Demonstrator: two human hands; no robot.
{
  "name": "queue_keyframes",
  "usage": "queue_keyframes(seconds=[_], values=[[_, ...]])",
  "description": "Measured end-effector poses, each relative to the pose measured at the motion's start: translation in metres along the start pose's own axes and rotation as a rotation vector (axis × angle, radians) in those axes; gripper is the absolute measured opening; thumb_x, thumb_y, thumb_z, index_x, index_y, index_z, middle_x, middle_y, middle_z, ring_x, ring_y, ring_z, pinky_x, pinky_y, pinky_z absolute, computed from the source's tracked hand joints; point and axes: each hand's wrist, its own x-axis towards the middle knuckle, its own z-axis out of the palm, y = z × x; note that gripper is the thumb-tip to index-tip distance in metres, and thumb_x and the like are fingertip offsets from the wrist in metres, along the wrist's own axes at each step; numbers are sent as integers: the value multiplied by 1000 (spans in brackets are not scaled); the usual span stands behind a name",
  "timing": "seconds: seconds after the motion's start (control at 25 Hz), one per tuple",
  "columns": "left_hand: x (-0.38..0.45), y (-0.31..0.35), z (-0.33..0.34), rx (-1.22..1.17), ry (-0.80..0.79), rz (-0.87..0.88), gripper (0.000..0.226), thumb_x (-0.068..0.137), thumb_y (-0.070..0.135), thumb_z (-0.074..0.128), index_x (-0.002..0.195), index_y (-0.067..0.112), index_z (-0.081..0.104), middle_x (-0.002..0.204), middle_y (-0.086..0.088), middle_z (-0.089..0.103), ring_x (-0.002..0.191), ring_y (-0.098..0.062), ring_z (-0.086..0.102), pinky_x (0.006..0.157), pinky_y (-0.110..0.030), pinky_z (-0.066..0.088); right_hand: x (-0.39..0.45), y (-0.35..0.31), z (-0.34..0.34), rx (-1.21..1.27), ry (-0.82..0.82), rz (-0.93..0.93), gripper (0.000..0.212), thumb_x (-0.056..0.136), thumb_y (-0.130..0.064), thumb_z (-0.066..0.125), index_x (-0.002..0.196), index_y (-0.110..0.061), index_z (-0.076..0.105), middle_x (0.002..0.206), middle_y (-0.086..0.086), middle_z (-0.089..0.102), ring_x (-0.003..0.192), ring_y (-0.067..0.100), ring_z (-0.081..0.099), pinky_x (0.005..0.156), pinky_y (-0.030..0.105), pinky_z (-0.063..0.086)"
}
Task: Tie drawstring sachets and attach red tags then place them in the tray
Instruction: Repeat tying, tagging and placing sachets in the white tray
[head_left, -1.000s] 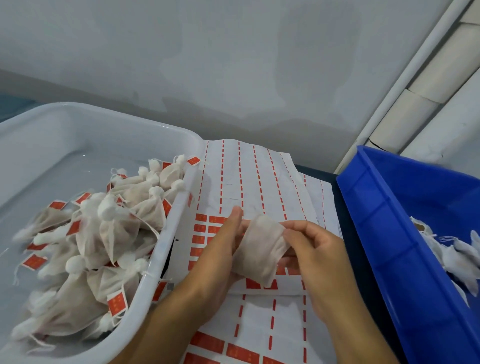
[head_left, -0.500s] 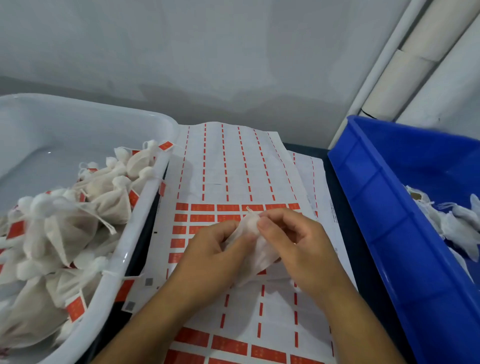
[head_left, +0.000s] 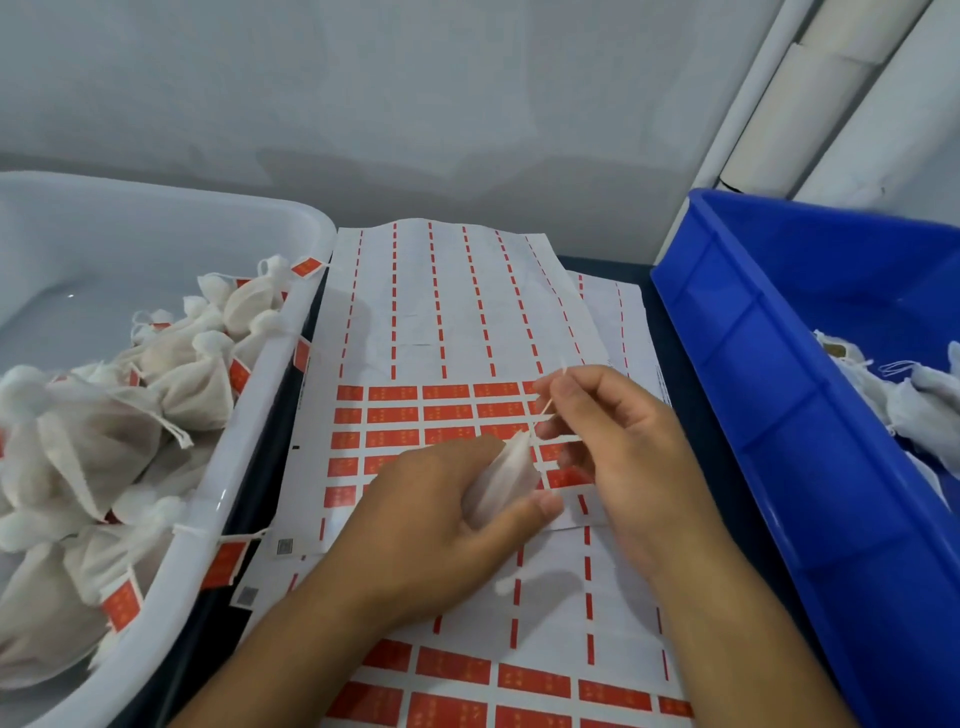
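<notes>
A small white drawstring sachet (head_left: 506, 478) is held over the label sheets, my left hand (head_left: 441, 525) curled around its body. My right hand (head_left: 618, 447) pinches the sachet's thin white drawstring (head_left: 548, 408), which runs taut up and to the right from the sachet's neck. Under both hands lies a sheet of red tags (head_left: 410, 415), with rows of red stickers left in its lower half. The white tray (head_left: 249, 426) at the left holds a heap of tied sachets with red tags (head_left: 171, 384).
A blue bin (head_left: 769, 395) at the right holds several loose white sachets (head_left: 914, 400). A second tag sheet (head_left: 519, 686) lies nearest me. White pipes (head_left: 831, 93) run up the wall at the back right. The dark table top shows between the containers.
The sachet's mouth has closed up. My right hand has drawn the drawstring out up and to the right, while my left hand's grip has moved lower, around the sachet's body.
</notes>
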Motion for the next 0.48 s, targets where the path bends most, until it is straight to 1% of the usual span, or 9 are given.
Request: queue_keyframes(seconds=[0.04,0.12,0.24,0.32,0.36,0.44,0.48], values=[[0,0,1,26,-16,-13,50,71,93,35,97,53,52,87,41,56,81,4,61,63,-9,45,1,0,-2,15,42,-1,19,102,-40,57,93,-36,73,89,-10,76,82,8,75,64,20,60],[2,-2,3,55,-30,-38,60,71,90,35,111,51,56,101,36,59,83,3,61,73,-16,54,3,-2,-8,53,133,-19,20,101,-40,58,94,-31,73,82,-5,75,72,8,74,57,17,56],[3,-2,3,108,-8,-30,63,74,88,32,116,48,57,107,30,61,85,1,61,79,-21,57,3,-5,-11,89,168,-63,25,93,-52,57,94,-32,73,80,-3,74,67,9,71,58,17,54],[2,0,4,142,-4,-23,69,73,90,28,122,49,54,113,32,58,91,2,59,82,-21,55,2,-6,-11,98,112,-86,25,91,-54,55,92,-34,71,86,-2,75,72,13,72,62,20,56],[2,1,4,137,15,-21,71,74,91,25,126,50,51,117,33,55,96,3,57,85,-20,52,1,-8,-10,116,53,-99,24,93,-53,54,92,-35,70,91,-2,75,76,16,73,65,22,57],[1,5,4,19,101,-26,64,81,88,23,130,54,44,123,35,49,106,6,53,88,-19,49,-1,-12,-8,181,-80,-130,22,97,-50,52,96,-34,68,95,1,74,84,22,75,71,26,59],[1,7,4,-45,165,-24,56,84,84,26,130,55,42,123,35,48,108,7,52,86,-16,49,-4,-14,-7,214,-125,-153,22,98,-48,52,97,-32,68,94,2,74,86,24,75,74,27,60]])
